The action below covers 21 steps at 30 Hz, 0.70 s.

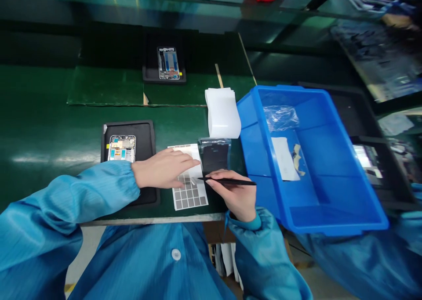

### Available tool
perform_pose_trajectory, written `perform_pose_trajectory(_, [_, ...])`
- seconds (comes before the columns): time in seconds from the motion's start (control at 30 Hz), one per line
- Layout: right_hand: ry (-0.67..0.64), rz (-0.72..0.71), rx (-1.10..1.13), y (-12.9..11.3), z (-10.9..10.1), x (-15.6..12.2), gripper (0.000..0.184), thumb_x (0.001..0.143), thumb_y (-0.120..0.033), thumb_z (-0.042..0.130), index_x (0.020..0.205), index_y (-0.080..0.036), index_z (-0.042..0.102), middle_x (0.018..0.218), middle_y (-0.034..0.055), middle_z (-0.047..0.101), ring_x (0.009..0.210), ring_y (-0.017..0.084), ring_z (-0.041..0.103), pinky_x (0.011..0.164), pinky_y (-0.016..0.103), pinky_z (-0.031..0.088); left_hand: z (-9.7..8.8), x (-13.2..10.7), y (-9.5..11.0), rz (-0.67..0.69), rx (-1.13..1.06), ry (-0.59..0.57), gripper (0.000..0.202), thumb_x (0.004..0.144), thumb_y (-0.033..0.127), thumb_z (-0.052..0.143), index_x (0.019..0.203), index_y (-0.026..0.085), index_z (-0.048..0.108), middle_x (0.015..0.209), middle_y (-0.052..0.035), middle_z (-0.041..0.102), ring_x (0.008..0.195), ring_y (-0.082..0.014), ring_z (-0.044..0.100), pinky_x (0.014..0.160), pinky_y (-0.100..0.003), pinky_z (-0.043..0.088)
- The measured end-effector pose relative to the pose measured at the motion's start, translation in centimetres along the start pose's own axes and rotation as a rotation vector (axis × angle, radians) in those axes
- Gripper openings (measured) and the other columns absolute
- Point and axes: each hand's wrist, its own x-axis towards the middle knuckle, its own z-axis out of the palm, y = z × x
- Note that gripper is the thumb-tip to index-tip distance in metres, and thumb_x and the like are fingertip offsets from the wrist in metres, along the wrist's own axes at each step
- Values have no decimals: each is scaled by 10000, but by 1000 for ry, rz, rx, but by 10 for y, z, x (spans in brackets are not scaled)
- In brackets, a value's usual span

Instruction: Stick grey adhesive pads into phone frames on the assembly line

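My left hand (165,168) lies flat with its fingers stretched over a white sheet of grey square stickers (190,199), near the table's front edge. My right hand (240,199) grips a pair of black tweezers (237,182). Their tips are over the sheet beside my left fingers, where a small pale piece (195,181) shows; I cannot tell whether it is lifted off. Partly behind my left sleeve, an opened phone (122,148) rests in a black tray (145,135). Just beyond the sheet is a pack of dark film pieces (216,156).
A large blue bin (263,159) stands to the right, holding clear plastic (281,117) and a white paper (284,159). White sheets (223,113) lie left of it. Farther back, another opened phone (169,63) sits in a black tray (150,74). Another person's sleeve (409,229) is at far right.
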Motion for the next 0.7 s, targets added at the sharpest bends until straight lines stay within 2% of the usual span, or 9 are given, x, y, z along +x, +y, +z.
perform_pose_trajectory(0.07, [-15,-18,41,-11,5,0,156,765,-141,821,858,-240,744,854,25,750,791,194,713,746,316,581,-10,-8,1,-23,-185,25,625,818,422,783,1327,158,537,1277,-88,603,1156,-241,566,943,-345,428])
perform_pose_trajectory(0.13, [-50,-42,81,-21,12,3,179,760,-115,818,860,-243,743,844,18,751,785,187,713,745,308,580,-17,-17,4,-77,-331,59,420,851,376,753,1200,181,626,1161,-58,647,1055,-213,607,896,-316,456])
perform_pose_trajectory(0.23, [-83,-76,126,-31,26,7,194,755,-97,815,854,-246,740,825,9,752,776,181,711,741,299,582,-20,-27,6,-131,-473,106,81,893,200,669,969,181,690,955,-16,680,882,-160,633,807,-270,468])
perform_pose_trajectory(0.37, [-63,-43,119,-34,45,10,194,745,-107,823,852,-246,741,837,10,745,779,178,711,736,290,589,-18,-42,2,-189,-588,173,89,857,98,627,848,164,687,857,4,670,768,-120,614,707,-230,453])
perform_pose_trajectory(0.53, [-49,4,107,-37,62,13,149,741,-162,834,833,-234,741,830,25,747,767,198,719,743,319,606,-15,-60,-4,-315,-693,252,61,851,131,643,860,166,691,811,16,631,694,-97,559,631,-216,432])
perform_pose_trajectory(0.7, [-44,1,131,-44,74,16,144,745,-153,823,826,-235,737,816,22,751,760,197,726,728,314,620,-17,-72,-6,-340,-701,269,46,863,169,646,843,165,687,801,14,625,685,-94,547,627,-219,427])
